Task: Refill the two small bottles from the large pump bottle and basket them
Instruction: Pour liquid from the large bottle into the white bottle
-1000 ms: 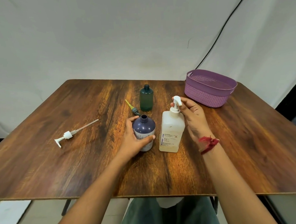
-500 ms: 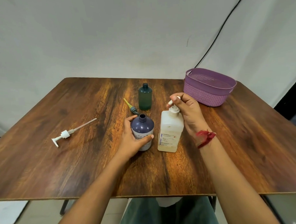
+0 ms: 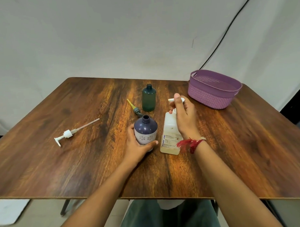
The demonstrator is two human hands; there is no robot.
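Pump bottle [image 3: 169, 129]: right hand [image 3: 185, 119] curls round its head, left hand [image 3: 136, 146] grips purple bottle [image 3: 145, 130]; we bring neck under spout.

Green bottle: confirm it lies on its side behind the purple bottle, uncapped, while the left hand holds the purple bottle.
Not quite. The green bottle stands upright, not on its side, as the head view shows. The rest holds: it is uncapped and behind the purple bottle, which the left hand holds.
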